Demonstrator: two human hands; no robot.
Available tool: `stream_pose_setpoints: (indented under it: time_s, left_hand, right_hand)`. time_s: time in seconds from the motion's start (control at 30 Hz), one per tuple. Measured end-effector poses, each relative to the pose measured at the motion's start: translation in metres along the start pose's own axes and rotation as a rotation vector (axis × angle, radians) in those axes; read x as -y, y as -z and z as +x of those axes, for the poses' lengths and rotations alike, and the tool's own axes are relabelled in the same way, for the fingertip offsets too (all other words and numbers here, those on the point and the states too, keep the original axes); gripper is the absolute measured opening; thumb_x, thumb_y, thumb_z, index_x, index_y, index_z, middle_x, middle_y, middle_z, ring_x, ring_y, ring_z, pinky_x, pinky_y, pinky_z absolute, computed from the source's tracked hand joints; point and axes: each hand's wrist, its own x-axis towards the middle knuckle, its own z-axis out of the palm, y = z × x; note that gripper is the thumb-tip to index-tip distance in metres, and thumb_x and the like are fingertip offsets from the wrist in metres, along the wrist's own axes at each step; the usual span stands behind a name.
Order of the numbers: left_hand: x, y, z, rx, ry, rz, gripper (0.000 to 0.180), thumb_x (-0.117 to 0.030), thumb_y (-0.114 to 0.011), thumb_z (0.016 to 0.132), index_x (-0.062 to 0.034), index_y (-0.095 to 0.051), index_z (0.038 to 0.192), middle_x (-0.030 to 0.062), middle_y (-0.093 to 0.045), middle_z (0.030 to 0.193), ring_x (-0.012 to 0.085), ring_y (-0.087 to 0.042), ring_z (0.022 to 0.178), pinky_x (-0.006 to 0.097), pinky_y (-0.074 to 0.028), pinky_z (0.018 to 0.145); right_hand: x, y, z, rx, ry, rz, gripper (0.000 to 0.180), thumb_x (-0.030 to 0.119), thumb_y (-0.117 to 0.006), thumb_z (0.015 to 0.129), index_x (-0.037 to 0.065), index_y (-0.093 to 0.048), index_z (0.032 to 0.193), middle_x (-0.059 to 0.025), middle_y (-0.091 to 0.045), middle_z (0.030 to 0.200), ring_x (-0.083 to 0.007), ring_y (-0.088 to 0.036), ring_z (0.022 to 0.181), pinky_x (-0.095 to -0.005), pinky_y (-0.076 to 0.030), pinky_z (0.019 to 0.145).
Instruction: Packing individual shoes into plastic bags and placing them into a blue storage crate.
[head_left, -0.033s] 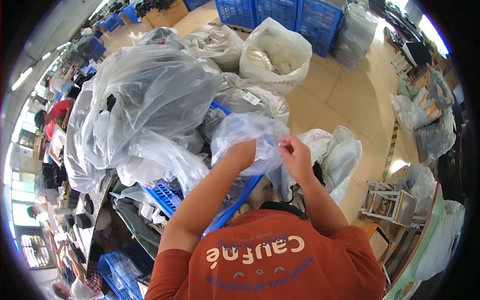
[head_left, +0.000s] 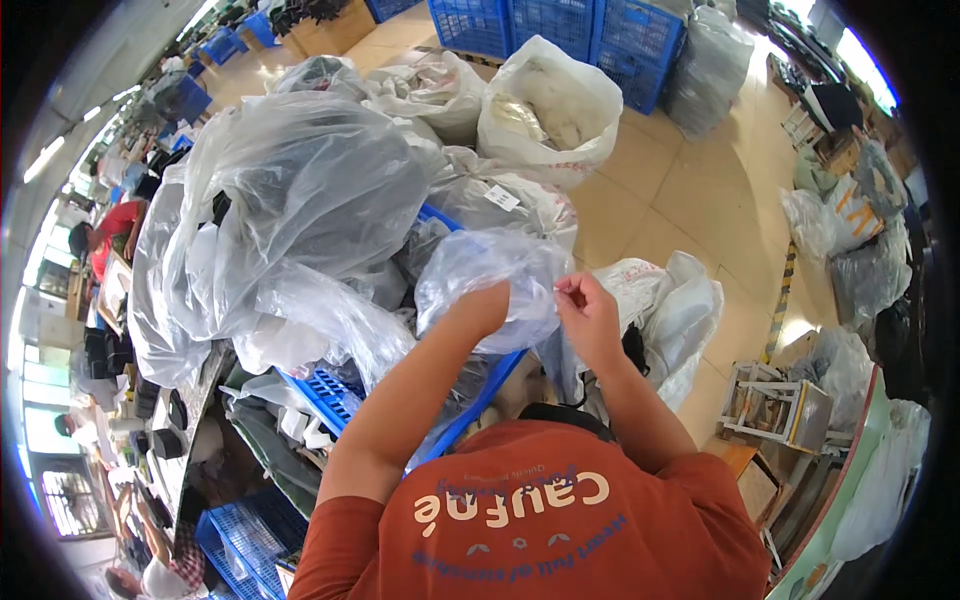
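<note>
A thin clear plastic bag [head_left: 465, 268] is spread between my two hands over the blue crate [head_left: 482, 400]. My right hand [head_left: 590, 312] is closed, its thumb and forefinger pinched at the bag's right edge. My left hand [head_left: 484, 308] is bent inward against the bag, its fingers hidden behind the back of the hand and in the film. The bag looks puffed out and crumpled; whether anything is inside it I cannot tell. Just left of the hands, a large grey translucent sack [head_left: 300, 190] bulges over the crate.
White woven sacks [head_left: 550, 110] stand ahead, with stacked blue crates [head_left: 530, 25] behind. Another white sack [head_left: 680, 310] sits close to my right arm. A small white-framed stool [head_left: 775, 400] is at the right. People work along the left side, one in a red top [head_left: 118, 230].
The plastic bag has shifted very slightly left and its folds have changed. Both hands stay nearly in the same place.
</note>
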Motion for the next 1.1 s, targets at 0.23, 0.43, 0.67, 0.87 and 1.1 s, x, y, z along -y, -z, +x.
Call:
stream_pose_setpoints:
  time_s: [0.23, 0.43, 0.67, 0.87, 1.1]
  left_hand:
    - [0.016, -0.029, 0.033, 0.012, 0.002, -0.062, 0.025, -0.013, -0.045, 0.081, -0.0009, -0.056, 0.099, 0.0209, -0.059, 0.1, 0.0373, -0.055, 0.094, 0.047, -0.041, 0.083]
    - [0.041, -0.034, 0.037, 0.007, 0.025, -0.121, 0.025, -0.016, -0.045, 0.082, -0.0017, -0.057, 0.098, 0.0203, -0.059, 0.101, 0.0374, -0.055, 0.094, 0.047, -0.041, 0.083]
    - [0.016, 0.079, -0.061, 0.18, 0.066, 0.455, 0.031, -0.028, -0.056, 0.081, -0.0047, -0.056, 0.101, 0.0156, -0.06, 0.1, 0.0331, -0.056, 0.095, 0.043, -0.043, 0.083]
    - [0.014, 0.123, -0.131, 0.004, -0.446, -0.488, 0.023, -0.011, -0.064, 0.073, 0.0004, -0.059, 0.092, 0.015, -0.061, 0.096, 0.0287, -0.058, 0.087, 0.036, -0.045, 0.074]
    - [0.091, 0.04, -0.091, -0.5, 0.122, -0.255, 0.094, -0.028, -0.079, 0.053, 0.0036, -0.032, 0.127, 0.0241, -0.041, 0.126, 0.0347, -0.038, 0.118, 0.038, -0.03, 0.1]
  right_hand:
    - [0.036, 0.002, -0.01, 0.296, 0.503, 0.185, 0.012, -0.006, -0.059, 0.073, 0.003, -0.053, 0.079, -0.0062, -0.054, 0.076, -0.0165, -0.051, 0.073, -0.0258, -0.041, 0.066]
    - [0.036, 0.0, -0.013, 0.373, 0.242, 0.448, 0.04, 0.002, -0.065, 0.073, 0.004, -0.044, 0.107, -0.0085, -0.053, 0.094, -0.0205, -0.052, 0.089, -0.0312, -0.041, 0.081]
    - [-0.026, 0.007, 0.027, 0.395, 0.366, -0.129, 0.114, 0.034, -0.083, 0.053, 0.007, -0.012, 0.139, -0.0205, -0.031, 0.13, -0.0317, -0.036, 0.12, -0.0443, -0.024, 0.102]
    - [-0.06, -0.066, 0.058, 0.27, 0.064, -0.133, 0.034, 0.021, -0.062, 0.077, 0.003, -0.052, 0.105, -0.0111, -0.057, 0.101, -0.0251, -0.055, 0.097, -0.0379, -0.043, 0.087]
    - [-0.04, -0.065, 0.092, 0.203, -0.277, 0.763, 0.017, 0.013, -0.052, 0.085, 0.001, -0.054, 0.098, -0.0073, -0.057, 0.087, -0.0147, -0.059, 0.074, -0.0296, -0.05, 0.061]
